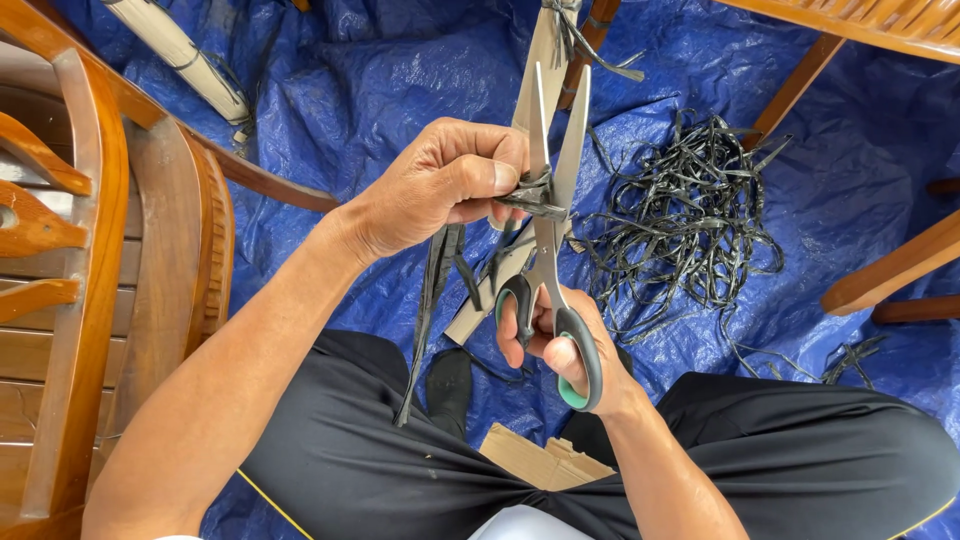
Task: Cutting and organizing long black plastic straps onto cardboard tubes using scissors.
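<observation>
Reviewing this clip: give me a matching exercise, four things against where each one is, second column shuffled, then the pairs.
1. scissors
2. black strips
3. strip pile
4. cardboard piece

a. loose on the blue tarp
b. between the knees
c. pinched in the left hand
d. held in the right hand, blades open

Pairs: 1-d, 2-c, 3-a, 4-b
</observation>
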